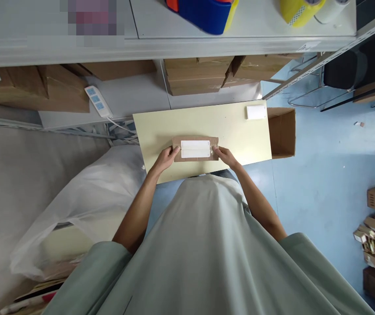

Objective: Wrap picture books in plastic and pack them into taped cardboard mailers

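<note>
Nearest: plastic bag [76, 205] at lower left, off the table. Frame centre: left hand [164, 159] and right hand [224, 155] each grip a short end of the brown cardboard piece [195, 156]. Fingers are curled and pinching the ends; thumbs look to be on top, too small to be sure. A white slab [195, 148] lies centred on the cardboard, which sits flat on the pale table [161, 127] near its front edge. Long axis of both runs left-right across the frame, flat faces up, and neither end reads as a front. Risk, my read: the slab looks loose, so uneven lift or tilt from either hand could slide it off an end, and squeezing inward could buckle the cardboard. Further back: second white slab [256, 112] at the table's upper-right corner, open carton [282, 131] beside it, power strip [96, 99] upper left, stacked cartons [197, 76], shelf [246, 26] with tape rolls [207, 13].
</note>
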Action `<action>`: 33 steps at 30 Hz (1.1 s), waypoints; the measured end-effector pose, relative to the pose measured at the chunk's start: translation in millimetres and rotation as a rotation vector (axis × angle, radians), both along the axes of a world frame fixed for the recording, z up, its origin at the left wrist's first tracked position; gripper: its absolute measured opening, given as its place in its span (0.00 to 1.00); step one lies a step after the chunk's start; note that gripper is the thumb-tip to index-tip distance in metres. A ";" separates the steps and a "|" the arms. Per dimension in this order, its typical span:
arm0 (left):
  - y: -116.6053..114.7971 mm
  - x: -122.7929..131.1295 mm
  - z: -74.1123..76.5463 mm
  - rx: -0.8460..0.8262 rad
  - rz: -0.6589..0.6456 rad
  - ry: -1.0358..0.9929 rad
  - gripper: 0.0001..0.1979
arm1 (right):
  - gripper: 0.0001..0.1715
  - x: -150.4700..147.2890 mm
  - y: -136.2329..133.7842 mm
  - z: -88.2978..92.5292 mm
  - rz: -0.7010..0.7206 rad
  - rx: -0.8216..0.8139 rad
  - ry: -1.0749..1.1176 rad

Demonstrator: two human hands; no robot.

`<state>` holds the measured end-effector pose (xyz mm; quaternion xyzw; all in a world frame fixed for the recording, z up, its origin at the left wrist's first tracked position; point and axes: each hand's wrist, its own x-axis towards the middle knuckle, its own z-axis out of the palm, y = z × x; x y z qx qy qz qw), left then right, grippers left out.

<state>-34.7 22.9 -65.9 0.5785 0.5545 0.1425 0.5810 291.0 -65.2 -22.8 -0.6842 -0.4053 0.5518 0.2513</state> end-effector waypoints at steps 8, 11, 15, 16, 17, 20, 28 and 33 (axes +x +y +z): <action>-8.3 42.3 -8.9 0.089 0.055 -0.078 0.28 | 0.36 62.2 -21.7 -12.6 -0.086 0.142 -0.145; -11.2 62.6 -16.2 0.130 0.147 -0.035 0.30 | 0.35 84.4 -19.6 -30.3 -0.062 0.158 -0.147; -25.9 87.1 -22.9 0.025 0.223 0.047 0.29 | 0.33 102.4 -16.5 -56.2 0.021 0.117 -0.158; -30.8 92.2 -23.5 -0.015 0.243 0.066 0.29 | 0.33 106.0 -16.6 -61.6 0.055 0.107 -0.154; -35.6 96.7 -23.6 -0.046 0.266 0.081 0.30 | 0.33 109.8 -17.0 -66.3 0.089 0.103 -0.149; -47.6 106.4 -19.8 -0.037 0.353 0.129 0.38 | 0.34 125.6 -18.5 -75.8 0.171 0.117 -0.128; -33.9 170.0 24.9 0.322 0.255 0.452 0.51 | 0.28 227.6 0.2 -88.0 0.060 0.192 -0.192; -7.4 282.4 35.9 0.374 0.086 0.332 0.46 | 0.34 300.7 27.0 -98.1 -0.098 0.215 -0.267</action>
